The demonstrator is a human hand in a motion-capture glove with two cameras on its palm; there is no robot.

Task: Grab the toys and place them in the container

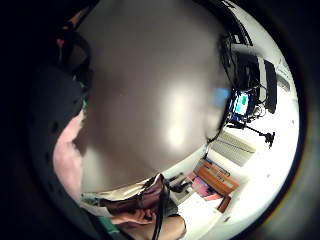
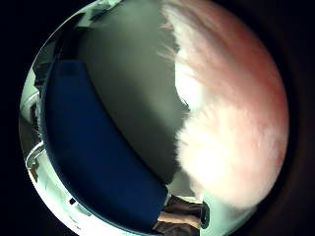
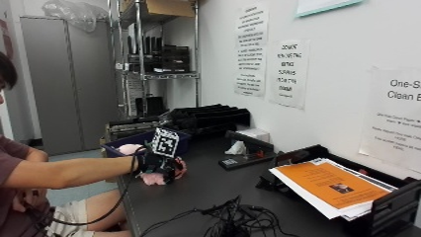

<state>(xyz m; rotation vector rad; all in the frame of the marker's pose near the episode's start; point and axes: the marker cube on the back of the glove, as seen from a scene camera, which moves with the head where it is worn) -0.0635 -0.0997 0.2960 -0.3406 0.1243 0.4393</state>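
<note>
At the near edge of the dark tabletop [image 3: 217, 187] a person reaches out with the gloved right hand [image 3: 158, 165], its fingers curled round a pink toy [image 3: 154, 178]. The toy is soft and fluffy, pale pink with long fuzzy fibres; part of it bulges out below the hand and a redder bit shows at the hand's far side. Whether it rests on the tabletop or hangs just above it cannot be told. In the thumb side palm view the toy [image 2: 231, 123] fills much of the picture, whitish pink shading to deeper rose at its edge, with the bin [image 2: 93, 162] beside it on the dark surface. That bin [image 3: 179, 139] is dark blue and low-walled, standing just behind the hand, and another pale pink fluffy lump [image 3: 129, 148] shows over its near rim. The little finger side palm view shows mostly bare glossy tabletop [image 1: 150, 90] and a sliver of pink fluff [image 1: 67, 155] at the palm.
</note>
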